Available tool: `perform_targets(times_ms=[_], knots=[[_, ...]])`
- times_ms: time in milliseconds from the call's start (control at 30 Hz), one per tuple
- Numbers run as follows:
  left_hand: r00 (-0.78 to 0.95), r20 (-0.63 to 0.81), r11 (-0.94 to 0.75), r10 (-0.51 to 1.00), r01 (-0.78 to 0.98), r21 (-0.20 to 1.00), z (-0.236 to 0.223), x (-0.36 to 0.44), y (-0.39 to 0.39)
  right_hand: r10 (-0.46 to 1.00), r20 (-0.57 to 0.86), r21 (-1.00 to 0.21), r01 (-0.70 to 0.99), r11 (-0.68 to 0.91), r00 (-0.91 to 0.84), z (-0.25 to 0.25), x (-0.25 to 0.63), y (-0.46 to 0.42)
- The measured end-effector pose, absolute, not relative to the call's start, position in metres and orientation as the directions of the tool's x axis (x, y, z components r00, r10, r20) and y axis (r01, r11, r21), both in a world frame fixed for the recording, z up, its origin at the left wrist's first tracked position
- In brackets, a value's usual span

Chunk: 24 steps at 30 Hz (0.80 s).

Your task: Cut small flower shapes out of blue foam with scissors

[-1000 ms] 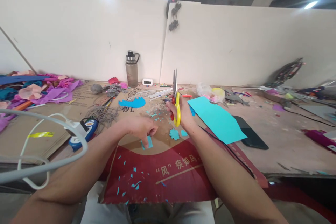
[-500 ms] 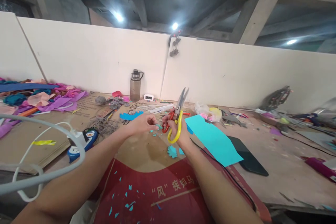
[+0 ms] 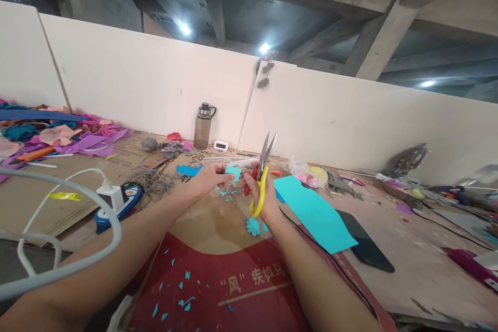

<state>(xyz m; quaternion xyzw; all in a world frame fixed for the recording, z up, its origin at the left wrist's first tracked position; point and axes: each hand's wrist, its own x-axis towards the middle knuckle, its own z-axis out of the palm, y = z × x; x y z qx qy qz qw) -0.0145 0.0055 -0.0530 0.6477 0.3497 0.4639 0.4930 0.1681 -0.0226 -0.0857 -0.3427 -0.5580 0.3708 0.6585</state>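
My left hand (image 3: 210,178) pinches a small turquoise paper piece (image 3: 233,172) and holds it up above the table. My right hand (image 3: 261,196) grips scissors with one yellow and one red handle (image 3: 260,182); their blades are parted and point up, just right of the paper piece. Below the hands a cut turquoise flower shape (image 3: 253,226) lies on the cardboard among small turquoise scraps. A large turquoise sheet (image 3: 311,211) lies to the right of my right hand.
A red printed cardboard sheet (image 3: 241,290) covers the near table. A dark flat tablet (image 3: 369,254) lies under the sheet's right edge. A water bottle (image 3: 203,126) and small clock stand by the white wall. Purple and pink paper heaps fill the far left; a white cable and charger (image 3: 111,195) lie at left.
My left hand picked the small turquoise piece off the cardboard and raised it to the scissors. The scissors' blades went from closed to parted. The camera tilted upward.
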Motion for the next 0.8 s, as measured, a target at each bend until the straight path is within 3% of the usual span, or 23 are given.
perform_targets(times_ms=[267,400,533,667,800], knots=[[0.349,0.213,-0.232,0.912,0.014,0.973,-0.048,-0.011,-0.003,0.850,0.525,-0.849,-0.045,0.526,0.039,-0.086,0.169,-0.022],[0.393,0.180,-0.174,0.902,-0.052,0.983,-0.051,-0.010,-0.004,0.840,0.539,-0.842,0.005,0.540,0.070,-0.087,0.169,-0.020],[0.406,0.163,-0.125,0.899,-0.119,0.985,-0.055,-0.011,0.000,0.848,0.527,-0.847,-0.050,0.530,0.058,-0.084,0.166,-0.023],[0.318,0.128,-0.069,0.939,-0.192,0.979,-0.059,-0.012,0.007,0.832,0.550,-0.830,-0.058,0.554,0.078,-0.082,0.160,-0.025],[0.223,0.122,-0.055,0.967,-0.287,0.956,-0.059,-0.013,0.014,0.809,0.579,-0.815,0.063,0.576,0.098,-0.080,0.161,-0.024]])
